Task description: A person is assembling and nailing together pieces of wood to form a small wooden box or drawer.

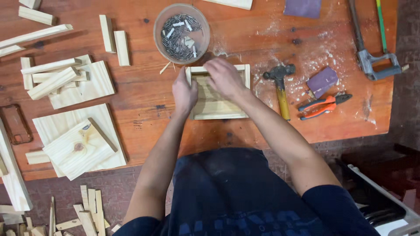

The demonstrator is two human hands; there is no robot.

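A small square wooden frame (218, 110) lies on the reddish wooden workbench (144, 94), right in front of me. My left hand (183, 92) grips the frame's left side, thumb over the top left corner. My right hand (224, 76) rests over the frame's upper part, fingers curled down onto the inside near the top rail. Whether the right fingers pinch a nail is hidden. A round clear tub of nails (181, 34) stands just above the frame. A hammer with a yellow handle (282, 89) lies immediately right of the frame.
Orange-handled pliers (323, 106) and purple sanding blocks (322, 81) lie at the right amid sawdust. A hacksaw (372, 48) lies at the far right. Wood strips and square boards (78, 140) cover the left side. Offcuts (87, 212) litter the floor.
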